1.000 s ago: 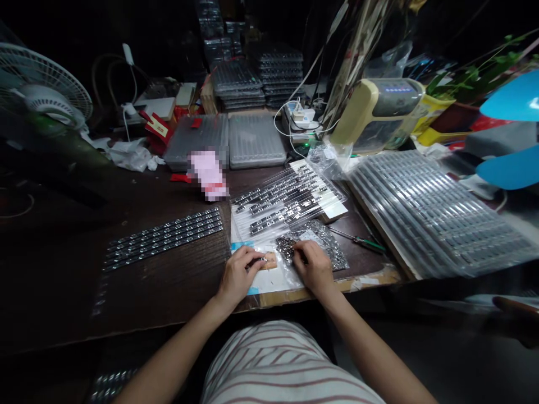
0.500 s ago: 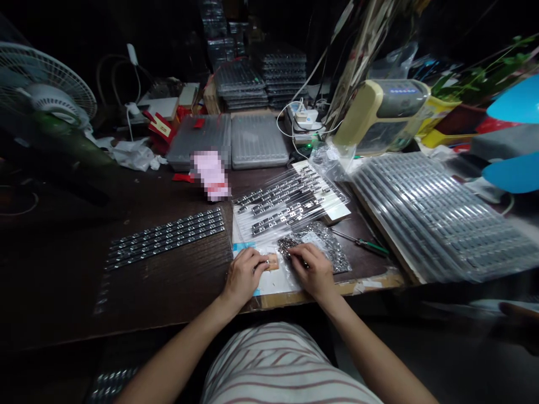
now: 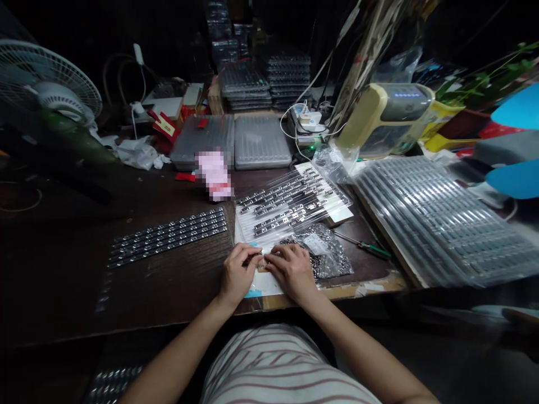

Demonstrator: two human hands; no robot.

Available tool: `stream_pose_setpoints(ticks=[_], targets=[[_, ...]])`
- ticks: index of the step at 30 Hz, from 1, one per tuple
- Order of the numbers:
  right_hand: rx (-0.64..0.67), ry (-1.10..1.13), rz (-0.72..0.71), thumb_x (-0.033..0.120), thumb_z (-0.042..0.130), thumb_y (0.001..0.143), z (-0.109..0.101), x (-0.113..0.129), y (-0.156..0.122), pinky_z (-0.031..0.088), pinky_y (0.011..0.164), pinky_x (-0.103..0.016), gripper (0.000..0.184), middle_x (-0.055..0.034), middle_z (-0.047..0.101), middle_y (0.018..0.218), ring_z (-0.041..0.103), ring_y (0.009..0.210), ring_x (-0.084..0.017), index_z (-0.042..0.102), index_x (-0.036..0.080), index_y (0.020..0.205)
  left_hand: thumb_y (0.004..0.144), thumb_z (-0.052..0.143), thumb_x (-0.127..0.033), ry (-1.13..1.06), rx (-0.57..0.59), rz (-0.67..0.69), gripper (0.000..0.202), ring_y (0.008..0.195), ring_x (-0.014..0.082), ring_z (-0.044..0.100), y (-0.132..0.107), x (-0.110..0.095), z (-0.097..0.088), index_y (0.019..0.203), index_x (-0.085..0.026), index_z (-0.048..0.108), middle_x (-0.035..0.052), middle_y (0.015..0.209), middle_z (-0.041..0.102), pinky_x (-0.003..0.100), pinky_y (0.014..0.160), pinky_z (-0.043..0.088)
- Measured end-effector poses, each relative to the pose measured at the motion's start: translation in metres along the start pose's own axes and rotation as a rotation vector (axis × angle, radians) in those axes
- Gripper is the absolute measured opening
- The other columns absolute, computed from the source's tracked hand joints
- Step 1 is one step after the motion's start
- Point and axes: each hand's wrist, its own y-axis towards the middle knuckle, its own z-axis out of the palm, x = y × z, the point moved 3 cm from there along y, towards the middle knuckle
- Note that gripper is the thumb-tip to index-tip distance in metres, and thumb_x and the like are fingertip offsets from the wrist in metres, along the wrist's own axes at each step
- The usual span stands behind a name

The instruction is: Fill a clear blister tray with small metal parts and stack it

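My left hand and my right hand meet fingertip to fingertip over a small tan block near the table's front edge. Both hands are closed in a pinch. What lies between the fingers is too small to make out. Just behind and right of my right hand lies a clear bag full of small dark shiny parts, partly covered by that hand. Beyond the hands, a clear ribbed tray carries rows of small black-and-silver parts. A second tray with filled rows lies to the left.
A green-handled screwdriver lies right of the bag. Large clear trays are stacked at the right. Further back stand closed clear trays, a power strip and a cream-coloured appliance. A fan is at the left.
My right hand has moved left from the pile of small parts to the tan block, meeting my left hand. The left hand stays at the block. The view has shifted slightly.
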Motion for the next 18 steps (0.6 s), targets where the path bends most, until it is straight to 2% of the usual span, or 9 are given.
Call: stream_pose_setpoints(ticks=[5,9,12,15,18], targets=[[0.043,-0.143,-0.057,0.026,0.056,0.089,-0.007,-0.023,-0.009,0.035,0.089,-0.039,0.028,-0.0029,0.061,0.121,0.046,0.110,-0.024,0.060,0.027,0.117,0.084,0.060,-0.023,-0.009,-0.003,-0.001,0.011,0.081,0.0157,0.062,-0.001,0.001,0.001,0.088,-0.020,0.069,0.0037,0.085,0.064,0.026,0.072,0.050],[0.033,-0.074,-0.071,0.025,0.053,0.092,-0.006,-0.033,-0.012,0.039,0.083,-0.035,0.017,-0.0039,0.065,0.106,0.051,0.099,-0.020,0.064,0.025,0.103,0.083,0.060,-0.022,-0.024,0.014,-0.018,0.011,0.082,0.0157,0.062,0.000,0.000,0.000,0.088,-0.019,0.070,0.0041,0.087,0.064,0.026,0.072,0.050],[-0.010,-0.004,-0.043,0.024,0.050,0.093,-0.006,-0.033,-0.011,0.041,0.077,-0.032,0.015,-0.0051,0.065,0.097,0.053,0.089,-0.018,0.064,0.021,0.091,0.083,0.061,-0.021,-0.042,0.029,-0.047,0.011,0.080,0.0148,0.061,0.006,-0.002,-0.003,0.088,-0.018,0.070,0.0035,0.086,0.065,0.025,0.069,0.049],[-0.052,0.027,-0.023,0.023,0.050,0.092,-0.008,-0.032,-0.011,0.042,0.075,-0.032,0.014,-0.0062,0.065,0.095,0.052,0.086,-0.018,0.063,0.020,0.087,0.082,0.061,-0.021,-0.046,0.044,-0.044,0.010,0.079,0.0145,0.061,0.011,-0.008,-0.002,0.088,-0.019,0.070,0.0036,0.087,0.064,0.024,0.067,0.048],[-0.088,0.031,0.015,0.023,0.051,0.091,-0.011,-0.032,-0.012,0.042,0.076,-0.033,0.011,-0.0066,0.064,0.093,0.052,0.086,-0.019,0.061,0.019,0.087,0.083,0.062,-0.021,-0.029,0.118,0.027,0.010,0.081,0.0151,0.060,0.011,-0.017,0.008,0.089,-0.019,0.070,0.0039,0.085,0.063,0.025,0.069,0.048]])
